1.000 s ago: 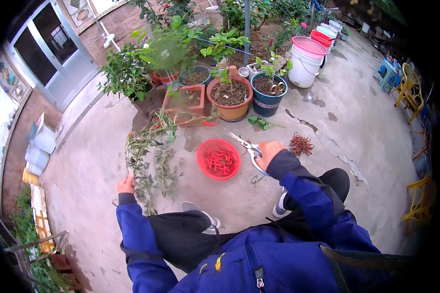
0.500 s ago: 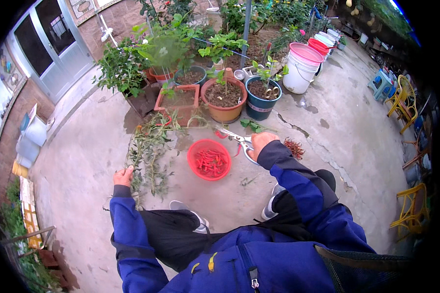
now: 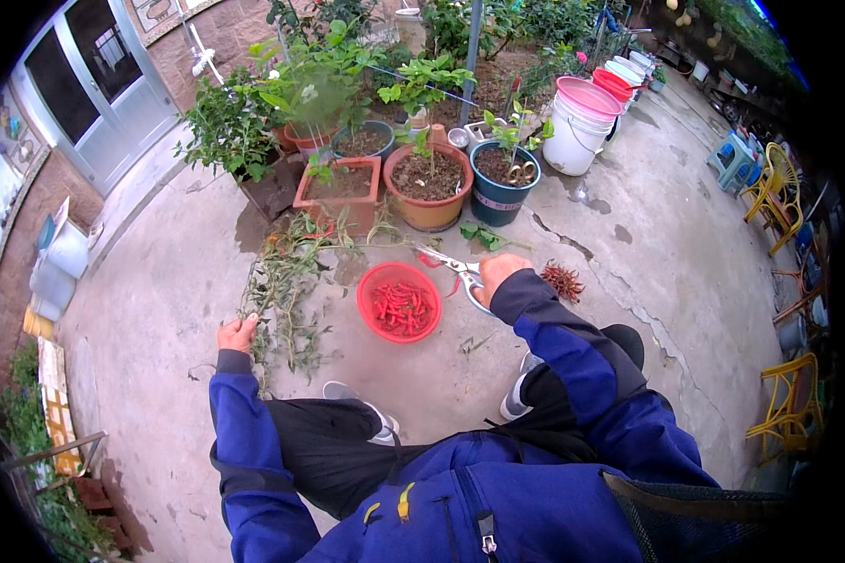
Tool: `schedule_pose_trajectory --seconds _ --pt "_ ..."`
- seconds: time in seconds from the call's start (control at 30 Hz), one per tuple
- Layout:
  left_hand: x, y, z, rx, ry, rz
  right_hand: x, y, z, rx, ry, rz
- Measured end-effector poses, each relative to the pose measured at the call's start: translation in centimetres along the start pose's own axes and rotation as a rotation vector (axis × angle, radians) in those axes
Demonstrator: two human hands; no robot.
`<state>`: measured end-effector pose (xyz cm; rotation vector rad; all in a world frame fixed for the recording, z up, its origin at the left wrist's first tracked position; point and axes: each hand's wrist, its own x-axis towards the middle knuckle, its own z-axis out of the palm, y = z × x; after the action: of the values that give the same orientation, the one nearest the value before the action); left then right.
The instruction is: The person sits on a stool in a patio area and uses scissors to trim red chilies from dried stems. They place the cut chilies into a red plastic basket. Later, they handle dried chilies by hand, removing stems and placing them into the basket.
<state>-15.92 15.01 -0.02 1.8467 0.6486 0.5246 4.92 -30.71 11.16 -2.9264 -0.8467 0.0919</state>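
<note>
Pinching tight, the left hand (image 3: 238, 335) has finger and thumb on the edge of the leafy plant (image 3: 291, 305), hardly shifting from half a second ago. Over on the other side, the right hand (image 3: 504, 274) is curled firmly around the handles of the scissors (image 3: 462, 269), blades aimed up and left; how far they're parted, I can't make out. And here's the change! A second ago no red showed beneath those blades; now a red piece (image 3: 429, 260) sits right by them, touching or not I can't say. That puts the cutting, as I judge it, between the plant and the red bowl (image 3: 362, 317), with a red bit outside it. The bowl is on the ground between the hands, red peppers (image 3: 404, 310) in it. Farther out, a dark red heap (image 3: 561, 281) lies just past the right hand, and the round terracotta pot (image 3: 432, 216) stands beyond the scissors.
</note>
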Motion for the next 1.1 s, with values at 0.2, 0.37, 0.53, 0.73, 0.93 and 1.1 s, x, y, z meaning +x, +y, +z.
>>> schedule_pose_trajectory --seconds 0.2,0.37,0.53,0.73,0.93,1.1 --pt "-0.1 0.4 0.1 -0.039 -0.023 -0.019 0.1 -0.1 -0.4 -0.013 -0.025 0.017" --pt "-0.5 1.1 0.5 -0.032 -0.032 -0.037 0.6 -0.1 0.1 -0.012 -0.051 0.035" --pt "-0.1 0.4 0.3 0.055 -0.005 -0.014 1.8 -0.9 1.1 -0.031 -0.089 0.03" --pt "0.0 -0.7 -0.8 0.129 0.013 -0.01 3.5 -2.7 2.2 -0.059 -0.169 0.014" --pt "0.1 -1.3 -1.4 0.226 0.055 -0.015 4.8 -3.8 2.7 -0.096 -0.226 -0.002" --pt "0.3 -0.9 -0.4 0.378 0.122 0.011 6.4 -3.1 5.0 -0.085 -0.231 0.005"
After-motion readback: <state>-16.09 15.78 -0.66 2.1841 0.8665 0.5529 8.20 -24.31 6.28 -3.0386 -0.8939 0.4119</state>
